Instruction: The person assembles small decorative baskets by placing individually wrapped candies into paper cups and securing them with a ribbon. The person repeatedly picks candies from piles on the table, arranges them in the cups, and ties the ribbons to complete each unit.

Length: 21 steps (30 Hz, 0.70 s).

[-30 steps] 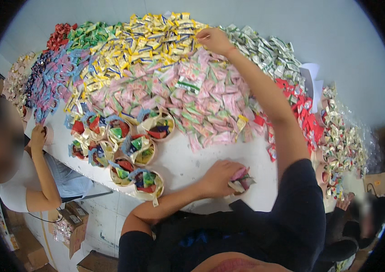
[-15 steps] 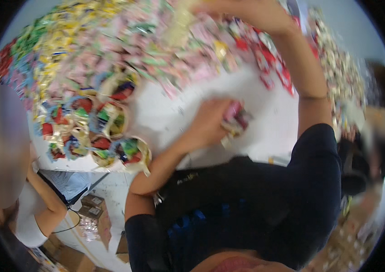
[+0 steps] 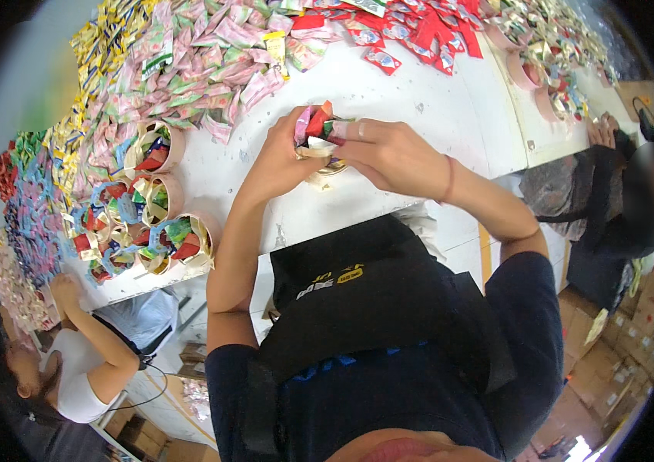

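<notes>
Over the white table, a small round cup [image 3: 328, 182] is held between my hands, filled with colourful wrapped candies [image 3: 317, 123]. My left hand [image 3: 284, 158] wraps round its left side, with the thumb across the near rim. At the right side, the fingers of my right hand [image 3: 396, 154] close on wrapped candy at the cup's mouth. Most of the cup's wall is hidden by my hands. Beyond them lies a broad heap of pink and green candy packets [image 3: 219, 58], and red packets [image 3: 419, 31] spread farther right.
Several filled cups [image 3: 165, 196] stand together at left. Yellow packets [image 3: 100, 58], blue packets [image 3: 38, 192] and green packets [image 3: 28, 146] are heaped beyond. One person [image 3: 73, 362] works at left, another [image 3: 612, 177] at right, near more filled cups [image 3: 531, 73]. Cardboard boxes [image 3: 612, 362] stand at lower right.
My right hand has come back from the far heap to the cup. My left hand has shifted left and away from me with the cup. The head view has turned.
</notes>
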### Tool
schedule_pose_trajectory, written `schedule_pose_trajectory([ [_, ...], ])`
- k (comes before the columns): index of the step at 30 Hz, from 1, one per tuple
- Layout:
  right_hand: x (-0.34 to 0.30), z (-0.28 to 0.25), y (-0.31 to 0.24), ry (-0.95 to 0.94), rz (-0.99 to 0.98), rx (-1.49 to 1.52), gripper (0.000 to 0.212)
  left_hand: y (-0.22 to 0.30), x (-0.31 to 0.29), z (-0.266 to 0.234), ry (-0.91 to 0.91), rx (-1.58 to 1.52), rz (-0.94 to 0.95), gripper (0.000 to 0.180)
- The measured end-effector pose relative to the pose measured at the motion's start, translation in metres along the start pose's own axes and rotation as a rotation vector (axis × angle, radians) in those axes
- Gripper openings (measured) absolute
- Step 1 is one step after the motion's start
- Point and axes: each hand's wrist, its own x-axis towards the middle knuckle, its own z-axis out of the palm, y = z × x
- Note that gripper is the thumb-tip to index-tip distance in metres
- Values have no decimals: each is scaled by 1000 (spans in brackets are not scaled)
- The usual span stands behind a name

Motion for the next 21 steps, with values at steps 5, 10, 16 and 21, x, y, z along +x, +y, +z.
schedule_pose_trajectory([
  [5, -11, 4, 5, 169, 107, 44, 19, 13, -6, -1, -48, 314, 128, 80],
  [10, -46, 39, 11, 233, 339, 573, 118, 9, -7, 24, 163, -82, 95, 62],
  [16, -96, 22, -12, 283, 595, 400, 116, 63, -21, 56, -24, 33, 88, 79],
  [21, -200, -31, 42, 577, 1080, 379, 93, 34, -140, 43, 736, 203, 60, 42],
])
